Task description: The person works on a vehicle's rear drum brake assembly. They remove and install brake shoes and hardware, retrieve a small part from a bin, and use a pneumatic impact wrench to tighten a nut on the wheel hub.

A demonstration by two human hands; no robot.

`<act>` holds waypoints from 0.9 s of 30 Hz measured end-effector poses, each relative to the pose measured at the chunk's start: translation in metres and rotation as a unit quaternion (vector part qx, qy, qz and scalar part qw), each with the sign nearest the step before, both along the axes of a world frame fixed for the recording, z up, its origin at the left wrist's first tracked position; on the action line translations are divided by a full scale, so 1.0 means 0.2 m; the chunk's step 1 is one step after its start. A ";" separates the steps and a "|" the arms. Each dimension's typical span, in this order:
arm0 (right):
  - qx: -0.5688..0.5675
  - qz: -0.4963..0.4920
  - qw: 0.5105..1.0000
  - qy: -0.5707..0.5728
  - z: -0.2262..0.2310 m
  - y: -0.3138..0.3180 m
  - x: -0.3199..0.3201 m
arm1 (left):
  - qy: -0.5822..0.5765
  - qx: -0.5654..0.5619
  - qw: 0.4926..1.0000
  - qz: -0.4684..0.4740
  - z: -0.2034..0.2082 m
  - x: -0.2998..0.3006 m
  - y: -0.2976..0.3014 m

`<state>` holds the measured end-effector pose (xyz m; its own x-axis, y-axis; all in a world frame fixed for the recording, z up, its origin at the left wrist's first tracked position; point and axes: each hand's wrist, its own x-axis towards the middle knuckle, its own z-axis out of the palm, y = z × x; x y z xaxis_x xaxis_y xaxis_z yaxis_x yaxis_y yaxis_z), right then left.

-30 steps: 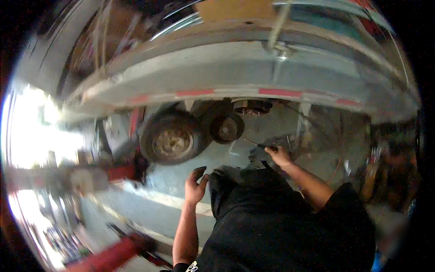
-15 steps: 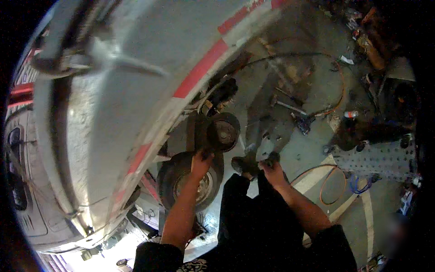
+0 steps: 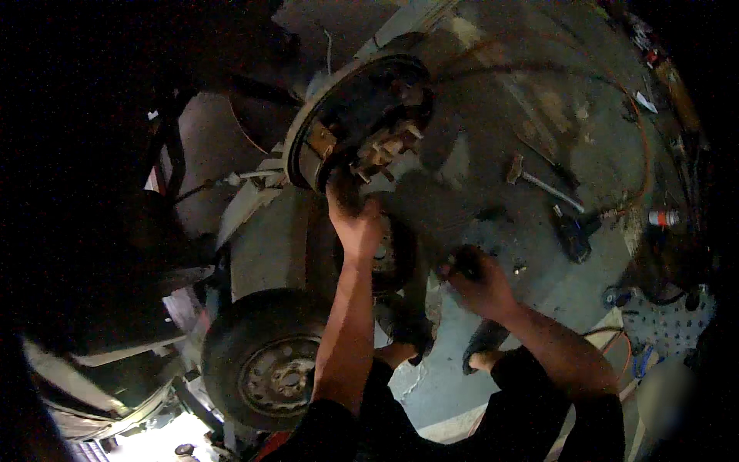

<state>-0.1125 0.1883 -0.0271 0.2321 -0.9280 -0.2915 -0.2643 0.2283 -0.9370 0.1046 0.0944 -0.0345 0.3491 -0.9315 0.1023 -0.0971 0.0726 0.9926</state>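
A drum brake assembly [image 3: 362,127] with its drum off shows a round backing plate and a hub with wheel studs [image 3: 389,150]. My left hand [image 3: 356,223] reaches up to its lower edge; the fingers look curled and dark, and what they grip is lost in shadow. Lower and to the right, my right hand [image 3: 481,285] is closed around a small dark object that I cannot make out. Behind my left wrist a brake drum [image 3: 399,254] rests on the floor. A wheel with a tyre [image 3: 277,373] lies left of my left forearm.
On the floor at right are a hammer [image 3: 550,189], a dark power tool [image 3: 573,235] attached to an orange hose [image 3: 647,165], and a spray can [image 3: 663,219]. A grey perforated panel [image 3: 666,316] is farther right. Bright light falls at the lower left.
My view has moved in under the vehicle body, closer to the brake assembly. My left hand has risen from beside the wheel to the brake's lower edge. My right hand remains closed.
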 end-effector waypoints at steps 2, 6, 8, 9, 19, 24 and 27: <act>-0.090 0.017 0.996 -0.002 0.03 -0.20 0.15 | 0.052 -0.028 0.998 -0.001 -0.09 0.02 -0.02; -0.270 -0.031 0.961 0.043 -0.08 -0.44 0.38 | 0.127 -0.143 0.980 -0.060 -0.12 -0.01 -0.05; -0.283 -0.053 0.957 0.040 -0.11 -0.49 0.49 | 0.205 -0.180 0.960 -0.069 -0.18 0.00 -0.05; -0.290 -0.068 0.954 0.041 -0.13 -0.51 0.52 | 0.256 -0.189 0.944 -0.089 -0.19 0.01 -0.05; -0.414 -0.082 0.876 0.234 -0.18 -0.57 0.69 | 0.351 -0.197 0.914 -0.056 -0.20 0.01 -0.08; -0.484 -0.090 0.818 0.298 -0.19 -0.60 0.70 | 0.372 -0.215 0.900 -0.068 -0.21 0.02 -0.10; -0.422 -0.077 0.854 0.295 -0.15 -0.57 0.71 | 0.296 -0.232 0.927 -0.001 -0.26 -0.01 -0.11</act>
<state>0.0300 0.0734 -0.0567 0.1326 -0.8715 0.4722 -0.7751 -0.3881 -0.4986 0.1034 0.0718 -0.0861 0.4704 -0.8361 0.2824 0.4553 0.5040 0.7339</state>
